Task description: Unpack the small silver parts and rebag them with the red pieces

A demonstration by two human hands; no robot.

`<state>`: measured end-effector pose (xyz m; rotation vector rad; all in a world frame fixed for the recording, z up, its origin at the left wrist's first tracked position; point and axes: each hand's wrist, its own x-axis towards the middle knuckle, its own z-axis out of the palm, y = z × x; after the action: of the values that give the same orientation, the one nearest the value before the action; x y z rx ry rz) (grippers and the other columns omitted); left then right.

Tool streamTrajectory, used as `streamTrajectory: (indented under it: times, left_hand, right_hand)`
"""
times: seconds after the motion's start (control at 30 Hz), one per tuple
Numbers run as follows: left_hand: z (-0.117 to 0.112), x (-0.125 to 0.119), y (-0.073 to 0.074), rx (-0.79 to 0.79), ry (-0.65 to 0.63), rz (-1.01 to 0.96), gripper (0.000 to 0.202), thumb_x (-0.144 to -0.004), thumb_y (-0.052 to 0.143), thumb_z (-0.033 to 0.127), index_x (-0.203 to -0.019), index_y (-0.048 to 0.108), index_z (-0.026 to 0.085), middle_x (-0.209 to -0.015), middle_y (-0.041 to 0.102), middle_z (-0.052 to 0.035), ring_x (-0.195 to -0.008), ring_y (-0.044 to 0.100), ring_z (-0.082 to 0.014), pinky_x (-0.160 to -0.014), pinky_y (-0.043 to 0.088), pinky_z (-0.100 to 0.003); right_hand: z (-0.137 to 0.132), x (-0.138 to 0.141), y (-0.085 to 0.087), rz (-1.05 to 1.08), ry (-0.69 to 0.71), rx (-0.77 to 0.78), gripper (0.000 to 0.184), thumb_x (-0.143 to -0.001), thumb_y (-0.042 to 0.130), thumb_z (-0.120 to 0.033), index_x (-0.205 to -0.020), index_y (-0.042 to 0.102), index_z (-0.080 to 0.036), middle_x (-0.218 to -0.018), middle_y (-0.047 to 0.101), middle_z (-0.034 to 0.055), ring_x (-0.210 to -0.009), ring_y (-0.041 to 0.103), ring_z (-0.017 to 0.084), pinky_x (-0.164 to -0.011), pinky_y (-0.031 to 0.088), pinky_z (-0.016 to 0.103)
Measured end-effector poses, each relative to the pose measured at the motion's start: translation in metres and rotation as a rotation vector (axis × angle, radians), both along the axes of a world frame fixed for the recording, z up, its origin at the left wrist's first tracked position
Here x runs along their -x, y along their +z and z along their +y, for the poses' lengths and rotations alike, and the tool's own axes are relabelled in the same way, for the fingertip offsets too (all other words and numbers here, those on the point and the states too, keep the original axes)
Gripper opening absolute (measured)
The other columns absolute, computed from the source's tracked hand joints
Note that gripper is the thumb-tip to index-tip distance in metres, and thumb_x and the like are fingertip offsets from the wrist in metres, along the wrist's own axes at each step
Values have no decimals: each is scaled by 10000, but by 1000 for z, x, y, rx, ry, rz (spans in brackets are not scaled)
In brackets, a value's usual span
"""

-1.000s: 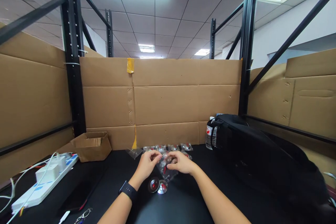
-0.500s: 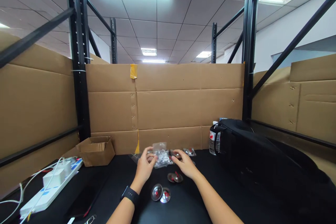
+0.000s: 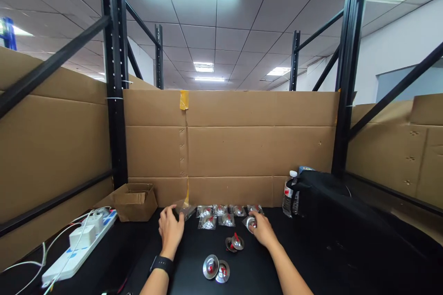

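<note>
Head view, left hand: the left hand lies palm down on the black table, a dark watch on its wrist. Its fingertips pinch the near edge of a flat, empty-looking clear bag, a narrow grip on plastic only.

Head view, right hand: the right hand reaches to the far right end of the row, fingers curled over one small packet. They touch it; whether they have truly closed on it I cannot tell.

Between the hands: a row of small clear packets, each with a shiny metal disc inside, lies just beyond both sets of fingertips, along the foot of the cardboard wall.

Nearer than the grips: a loose pair of metal discs with red centres sits just left of the right wrist. A second loose pair lies closer to the person, between the forearms.

Outside the left hand: an open cardboard box, then a white power strip with plugs and cables.

Outside the right hand: a water bottle standing against a large black bag.

Progress, as I judge it: two pairs of discs are out of their bags and one bag looks emptied. Most packets in the row are still sealed, so the greater part appears left.
</note>
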<state>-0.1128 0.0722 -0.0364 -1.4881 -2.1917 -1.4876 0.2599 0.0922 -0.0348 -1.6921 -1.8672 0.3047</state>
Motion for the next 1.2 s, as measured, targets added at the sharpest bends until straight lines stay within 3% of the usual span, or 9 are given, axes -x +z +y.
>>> streamTrajectory:
  times: [0.17, 0.27, 0.37, 0.67, 0.8, 0.93, 1.0, 1.1, 1.2]
  left_hand:
    - [-26, -48, 27, -145, -414, 4, 262, -957, 456, 355, -1121, 598, 209, -1190, 609, -126, -1176, 579, -285, -1050, 444, -427]
    - [-43, -84, 31, -25, -837, -98, 417, -932, 572, 442, -1291, 547, 230, -1259, 627, -110, -1065, 646, -254, -954, 505, -383]
    - [-54, -109, 28, 102, -1115, -270, 525, -922, 611, 463, -1373, 496, 221, -1239, 663, -114, -900, 697, -211, -820, 549, -328]
    - [-42, -100, 25, 122, -1143, -459, 316, -833, 722, 471, -922, 704, 169, -925, 753, -88, -837, 720, -219, -791, 562, -296]
    - [-49, -103, 32, 106, -1087, -465, 344, -871, 672, 490, -1036, 695, 189, -1089, 750, -103, -1008, 722, -246, -914, 558, -323]
    - [-59, -112, 36, 133, -1079, -507, 314, -852, 681, 460, -1018, 627, 199, -974, 759, -75, -876, 755, -241, -795, 595, -315]
    - [-59, -114, 33, 96, -1040, -521, 301, -825, 697, 426, -1004, 605, 202, -950, 742, -59, -797, 756, -224, -742, 595, -302]
    - [-53, -113, 25, 56, -1014, -547, 339, -814, 691, 372, -1085, 570, 209, -1071, 707, -67, -774, 749, -195, -749, 589, -302]
    - [-47, -110, 19, 61, -1013, -475, 354, -829, 652, 304, -1148, 531, 212, -1037, 712, -58, -763, 735, -182, -764, 571, -305]
  right_hand:
    - [-7, 21, 13, 438, 190, -123, 326, -771, 657, -361, -1062, 651, -215, -1017, 730, 98, -947, 690, 287, -862, 525, 405]
    - [-24, 47, 22, 726, 444, -69, 423, -752, 747, -437, -1086, 629, -205, -1023, 722, 97, -907, 699, 265, -812, 544, 379]
    - [-41, 69, 27, 816, 519, -36, 459, -745, 801, -463, -1094, 640, -212, -940, 721, 68, -888, 695, 243, -799, 542, 351]
    - [-44, 68, 31, 1080, 479, 122, 522, -754, 756, -625, -1065, 645, -221, -783, 615, 1, -547, 522, 110, -502, 448, 236]
    - [-51, 68, 36, 1184, 499, 261, 494, -744, 788, -583, -1036, 681, -200, -900, 658, 43, -701, 600, 146, -567, 462, 236]
    - [-59, 76, 31, 1109, 556, 268, 656, -516, 975, -341, -1089, 684, -210, -1091, 692, 60, -968, 649, 198, -802, 512, 287]
    - [-60, 79, 27, 1095, 551, 313, 754, -422, 1000, -282, -1096, 670, -219, -1073, 707, 53, -917, 664, 201, -780, 519, 305]
    - [-61, 82, 25, 1117, 482, 410, 712, -492, 974, -371, -1106, 655, -204, -851, 713, 21, -668, 637, 150, -627, 483, 271]
    - [-59, 80, 28, 1145, 467, 394, 625, -572, 927, -469, -1055, 669, -167, -826, 689, 30, -679, 666, 162, -632, 481, 267]
